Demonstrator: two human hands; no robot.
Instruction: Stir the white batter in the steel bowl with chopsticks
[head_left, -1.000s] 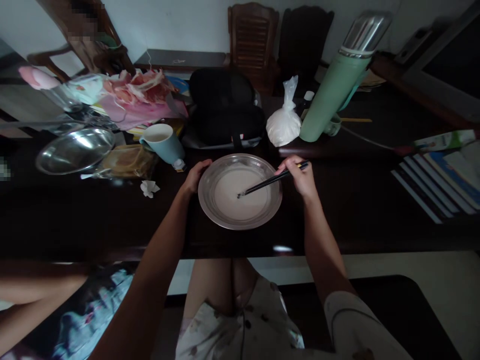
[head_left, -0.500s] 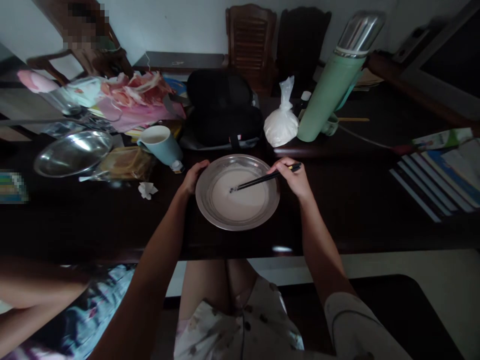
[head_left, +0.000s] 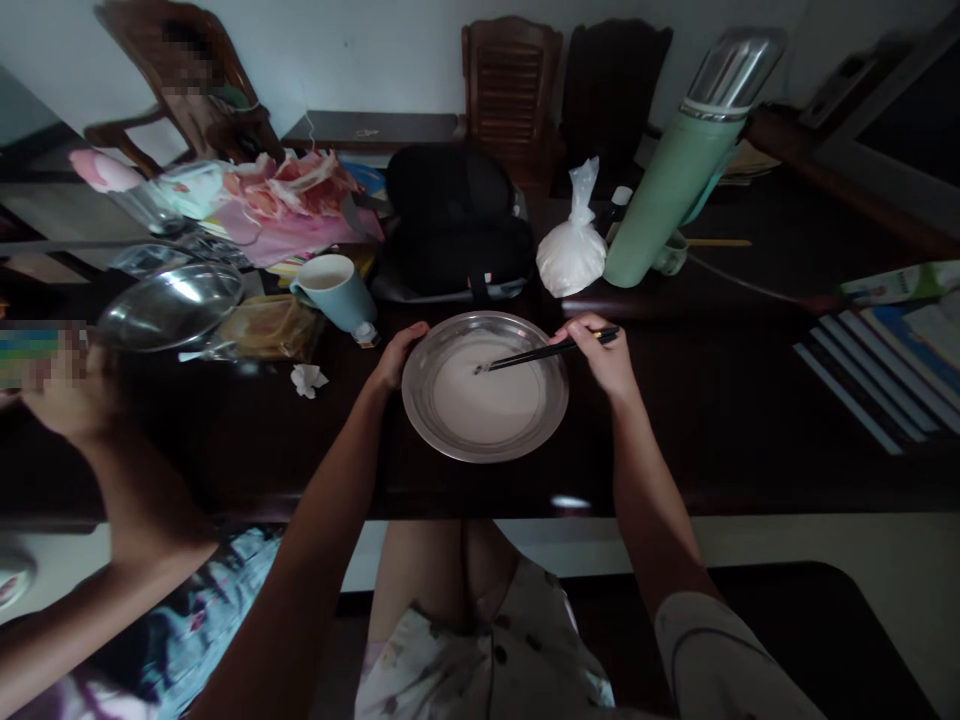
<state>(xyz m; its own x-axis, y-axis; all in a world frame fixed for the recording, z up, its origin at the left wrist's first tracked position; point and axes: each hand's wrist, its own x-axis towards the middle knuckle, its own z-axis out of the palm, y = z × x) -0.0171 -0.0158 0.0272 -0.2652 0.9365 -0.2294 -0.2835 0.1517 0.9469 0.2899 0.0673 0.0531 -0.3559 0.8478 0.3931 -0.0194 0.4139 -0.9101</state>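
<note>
A wide metal bowl (head_left: 486, 452) stands near the front edge of the dark table, with a pale, milky mixture (head_left: 487, 405) in it. My left hand (head_left: 401, 355) grips the bowl's left rim, its fingers partly hidden behind the edge. In my right hand (head_left: 604, 355), closed at the bowl's right side, is a pair of black chopsticks (head_left: 532, 354). Their tips dip into the mixture near the bowl's middle and have some white stuff on them.
Behind the bowl are a black bag (head_left: 454, 220), a tied bag of white powder (head_left: 571, 258) and a green thermos (head_left: 671, 195). To the left stand a blue mug (head_left: 337, 295) and an empty metal basin (head_left: 172, 305). Books (head_left: 892, 370) lie right. Another person's hand (head_left: 75, 390) is far left.
The view has shifted slightly, so most things sit a little further right. The chopstick tips have moved slightly within the bowl. At the left, another person's forearm and hand have come up over the table.
</note>
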